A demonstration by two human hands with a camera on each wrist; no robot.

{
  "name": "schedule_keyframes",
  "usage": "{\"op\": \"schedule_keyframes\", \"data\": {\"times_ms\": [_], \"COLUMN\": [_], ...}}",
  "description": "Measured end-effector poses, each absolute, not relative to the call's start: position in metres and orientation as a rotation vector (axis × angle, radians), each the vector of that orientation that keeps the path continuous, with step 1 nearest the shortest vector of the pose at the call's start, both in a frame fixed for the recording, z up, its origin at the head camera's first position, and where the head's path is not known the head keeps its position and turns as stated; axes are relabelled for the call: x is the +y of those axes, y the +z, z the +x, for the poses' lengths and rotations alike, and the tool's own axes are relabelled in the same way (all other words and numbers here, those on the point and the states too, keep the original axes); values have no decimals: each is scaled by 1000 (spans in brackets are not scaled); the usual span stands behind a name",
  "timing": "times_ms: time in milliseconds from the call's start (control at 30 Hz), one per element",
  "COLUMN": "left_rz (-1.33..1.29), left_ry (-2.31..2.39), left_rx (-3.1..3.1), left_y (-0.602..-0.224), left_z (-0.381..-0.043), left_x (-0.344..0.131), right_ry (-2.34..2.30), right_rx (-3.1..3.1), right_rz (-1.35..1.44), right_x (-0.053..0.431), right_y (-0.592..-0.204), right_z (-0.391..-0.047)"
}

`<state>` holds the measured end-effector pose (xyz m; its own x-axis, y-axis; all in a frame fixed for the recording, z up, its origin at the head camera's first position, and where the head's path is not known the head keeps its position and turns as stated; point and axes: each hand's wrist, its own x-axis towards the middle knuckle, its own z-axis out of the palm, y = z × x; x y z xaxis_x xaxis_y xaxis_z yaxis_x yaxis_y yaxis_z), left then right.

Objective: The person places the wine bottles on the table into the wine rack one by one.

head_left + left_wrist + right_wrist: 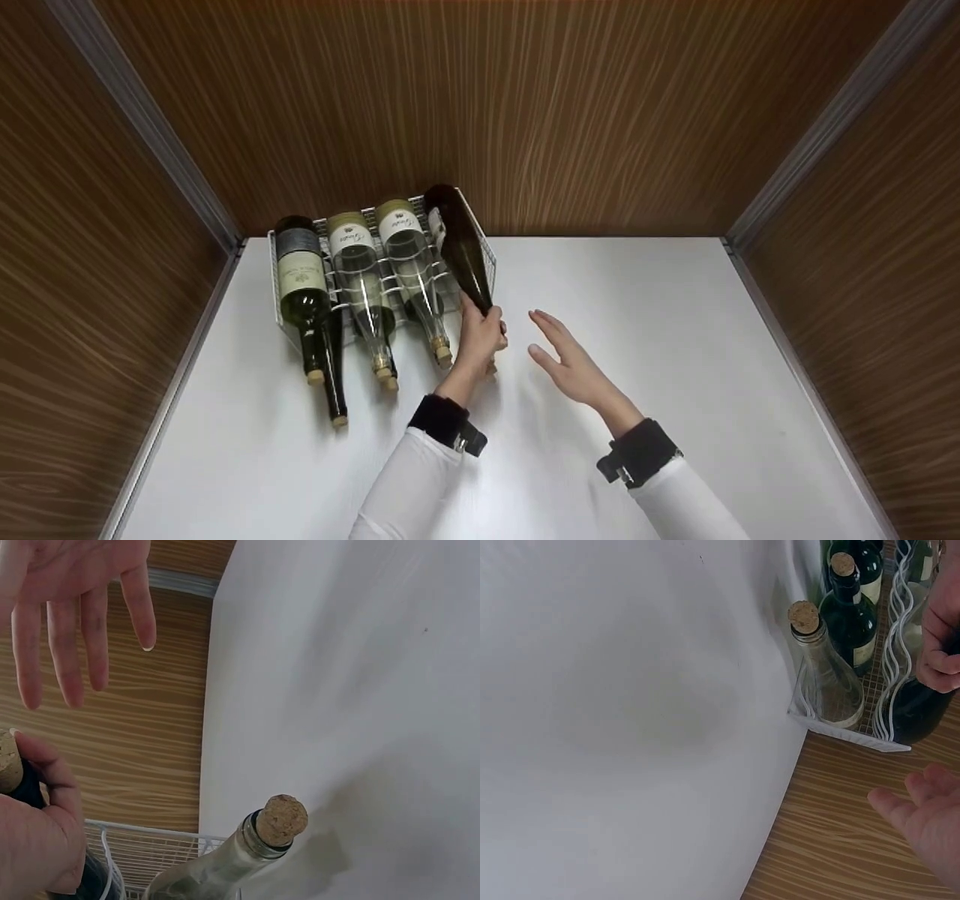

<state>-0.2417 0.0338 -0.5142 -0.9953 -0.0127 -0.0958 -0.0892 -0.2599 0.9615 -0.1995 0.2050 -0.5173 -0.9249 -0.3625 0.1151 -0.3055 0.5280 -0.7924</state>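
Note:
My left hand (478,339) grips the neck of a dark wine bottle (463,255), which lies on the upper right end of a white wire rack (853,738). In the left wrist view a cork (9,763) shows at its mouth, beside the thumb. To the right of that neck my right hand (576,369) hovers with its fingers extended, holding nothing. Two clear bottles with white labels, one (412,259) nearer the dark bottle and the other (360,262) further left, share the upper tier. A green bottle (304,271) lies at its left end.
Below the upper row lie more corked bottles, among them a dark one (337,386) at left and a clear one (214,866) at right. The white tabletop (660,315) is bounded by a wood-grain back wall (585,120) and side walls.

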Motion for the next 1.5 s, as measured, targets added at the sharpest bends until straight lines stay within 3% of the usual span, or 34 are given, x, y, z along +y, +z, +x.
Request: {"op": "schedule_keyframes", "data": {"times_ms": [300, 833, 1500], "left_rz": [-115, -109, -141], "left_ry": [2315, 2431, 2233], "left_rx": [2098, 1907, 2265], "left_y": [-514, -513, -515], "left_z": [-245, -239, -237], "left_x": [32, 33, 29], "right_ry": [-1384, -1382, -1373], "right_rx": [2678, 2677, 2674], "right_rz": [-598, -589, -563], "right_x": [205, 207, 208], "right_y": [-518, -519, -520], "right_z": [-198, -200, -200]}}
